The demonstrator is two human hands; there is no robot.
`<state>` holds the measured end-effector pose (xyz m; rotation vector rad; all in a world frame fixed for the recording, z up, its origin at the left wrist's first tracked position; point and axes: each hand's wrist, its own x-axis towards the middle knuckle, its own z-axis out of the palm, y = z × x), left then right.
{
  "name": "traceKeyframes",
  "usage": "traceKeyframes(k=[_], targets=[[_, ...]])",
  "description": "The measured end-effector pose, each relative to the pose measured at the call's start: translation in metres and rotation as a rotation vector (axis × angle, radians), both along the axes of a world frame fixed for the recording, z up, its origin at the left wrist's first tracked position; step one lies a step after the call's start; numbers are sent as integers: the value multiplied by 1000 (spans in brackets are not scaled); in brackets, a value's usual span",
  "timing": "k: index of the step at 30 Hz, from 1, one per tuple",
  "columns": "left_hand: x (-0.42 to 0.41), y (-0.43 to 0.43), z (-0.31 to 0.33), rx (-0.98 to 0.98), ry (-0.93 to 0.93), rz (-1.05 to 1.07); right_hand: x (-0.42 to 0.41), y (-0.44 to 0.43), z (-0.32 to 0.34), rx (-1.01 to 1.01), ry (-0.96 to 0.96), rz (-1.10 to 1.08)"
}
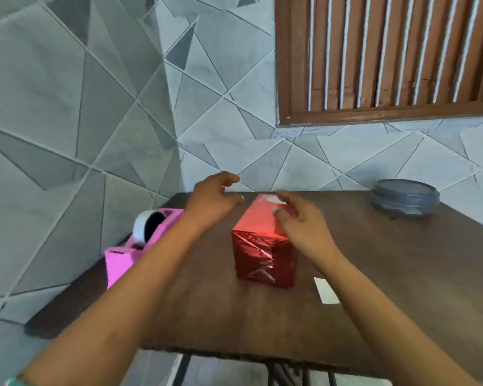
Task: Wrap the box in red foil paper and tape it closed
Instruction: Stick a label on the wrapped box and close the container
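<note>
A box wrapped in shiny red foil paper (264, 246) lies on the dark wooden table (388, 274), its near end folded and taped. My left hand (212, 200) hovers to the left of the box's far end with loosely bent fingers that hold nothing. My right hand (299, 218) floats just above the box's right top edge, fingers relaxed and spread, apart from the foil as far as I can tell. A pink tape dispenser (129, 249) with a white roll sits at the table's left edge, under my left forearm.
A small white strip (326, 290), paper or tape, lies on the table right of the box. A round grey lidded container (405, 196) stands at the back right. Tiled walls close in behind and left; a wooden louvred window is up right.
</note>
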<state>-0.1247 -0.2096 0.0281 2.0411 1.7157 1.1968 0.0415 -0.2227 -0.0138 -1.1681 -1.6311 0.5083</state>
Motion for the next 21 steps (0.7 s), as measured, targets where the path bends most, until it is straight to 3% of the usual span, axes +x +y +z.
traceKeyframes(k=[7, 10, 15, 21], targets=[[-135, -4, -14, -39, 58, 291, -139, 7, -12, -161, 52, 320], [-171, 12, -21, -205, 83, 359, -178, 24, -33, -342, 102, 450], [-199, 30, -12, -673, -62, 245, -206, 45, -60, -600, 85, 610], [-217, 38, -20, -844, -218, 80, -212, 46, -66, -652, 152, 627]])
